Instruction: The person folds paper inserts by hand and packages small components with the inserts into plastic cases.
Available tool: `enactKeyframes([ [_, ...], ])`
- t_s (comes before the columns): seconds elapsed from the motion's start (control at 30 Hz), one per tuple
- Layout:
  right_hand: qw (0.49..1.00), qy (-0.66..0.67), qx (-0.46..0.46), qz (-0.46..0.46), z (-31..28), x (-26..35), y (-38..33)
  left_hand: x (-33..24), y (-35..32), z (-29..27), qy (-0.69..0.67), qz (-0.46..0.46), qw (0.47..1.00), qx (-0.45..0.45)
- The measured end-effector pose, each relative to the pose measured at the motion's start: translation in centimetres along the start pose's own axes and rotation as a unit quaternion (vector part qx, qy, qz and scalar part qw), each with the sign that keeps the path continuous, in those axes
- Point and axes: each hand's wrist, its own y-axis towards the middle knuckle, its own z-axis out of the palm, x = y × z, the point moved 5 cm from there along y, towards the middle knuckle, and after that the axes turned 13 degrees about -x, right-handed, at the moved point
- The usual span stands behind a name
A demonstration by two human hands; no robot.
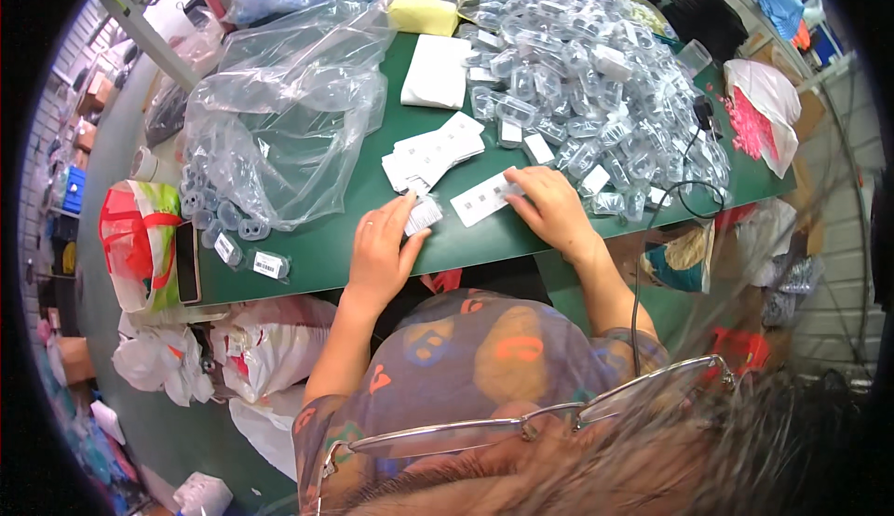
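Near the table's front edge, my left hand (380, 248) grips a small clear plastic case (424, 216) with a white barcode label, between thumb and fingers. To its right, my right hand (553, 207) pinches the right end of a white printed card (480, 200) that lies over the green tabletop. Just beyond both hands is a loose fanned stack of similar white cards (436, 151). Behind that sits a thicker white stack of paper (436, 71). Two labelled clear cases (270, 264) rest at the front left, apart from my left hand.
A big heap of clear plastic cases (577, 69) fills the right and back. A large clear plastic bag (289, 97) spreads on the left, with clear parts at its mouth. A phone (188, 264) stands beside a colourful bag (140, 246). A black cable (637, 283) hangs over the right edge.
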Motion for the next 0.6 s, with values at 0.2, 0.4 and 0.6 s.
enactKeyframes([
  [0.2,0.992,-0.060,0.083,-0.073,1.3,-0.1,0.3,-0.8,-0.2,0.8,0.004,0.021,0.996,0.083],
  [0.4,0.979,-0.096,0.174,-0.047,2.0,-0.1,0.4,-1.6,0.4,-1.1,-0.001,-0.009,1.000,-0.003],
  [0.6,0.982,-0.115,0.146,-0.034,1.2,0.8,0.5,1.9,7.5,0.0,0.006,0.056,0.997,-0.057],
])
